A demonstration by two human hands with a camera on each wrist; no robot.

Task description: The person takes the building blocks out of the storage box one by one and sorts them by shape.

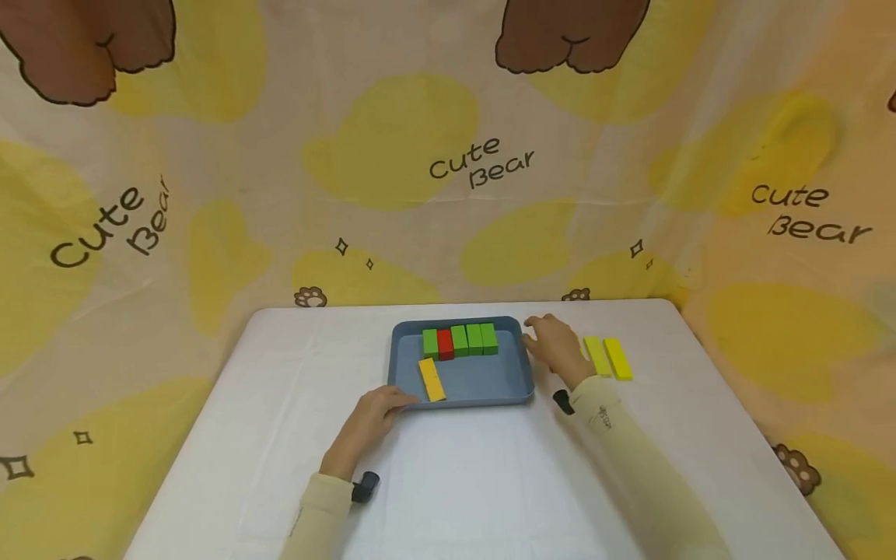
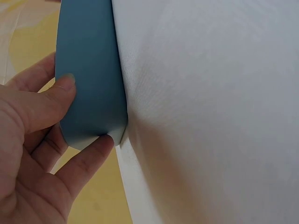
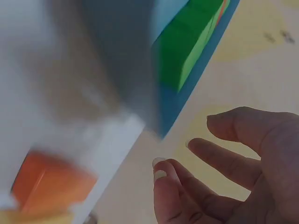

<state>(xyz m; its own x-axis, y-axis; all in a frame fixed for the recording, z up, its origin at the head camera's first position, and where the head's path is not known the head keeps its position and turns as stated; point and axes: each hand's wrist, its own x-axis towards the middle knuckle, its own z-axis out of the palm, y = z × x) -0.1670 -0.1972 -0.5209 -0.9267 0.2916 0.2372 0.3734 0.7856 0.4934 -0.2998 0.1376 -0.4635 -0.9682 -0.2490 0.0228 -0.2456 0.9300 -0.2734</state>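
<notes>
A blue tray (image 1: 462, 385) sits near the middle of the white table (image 1: 455, 482), and both hands are at its edges. The left hand (image 1: 369, 420) is at the tray's near left corner; in the left wrist view its thumb and fingers (image 2: 51, 100) curl round that corner of the tray (image 2: 88, 70) and pinch it, so the tray is held firmly on that side.

The right hand (image 1: 556, 346) is at the tray's far right corner, just beside the rim. In the right wrist view that hand (image 3: 224, 168) has its fingers loosely spread and relaxed, holding nothing, with the tray's corner (image 3: 187, 88) a little apart from the fingertips. From the head view I cannot tell whether the fingers touch the rim.

Inside the tray, along its far wall, stands a row of blocks pressed side by side: a green block (image 1: 430, 343) at the left end, a red block (image 1: 445, 344) next to it, then three more green blocks (image 1: 474, 340). A yellow block (image 1: 432, 379) lies flat on the tray floor near the front left, slightly askew, close to the left hand's fingertips.

Outside the tray, to the right of the right hand, two yellow blocks (image 1: 607, 357) lie flat on the table side by side. The right wrist view also shows a blurred orange block (image 3: 49, 189) on the table, low in its picture.
</notes>
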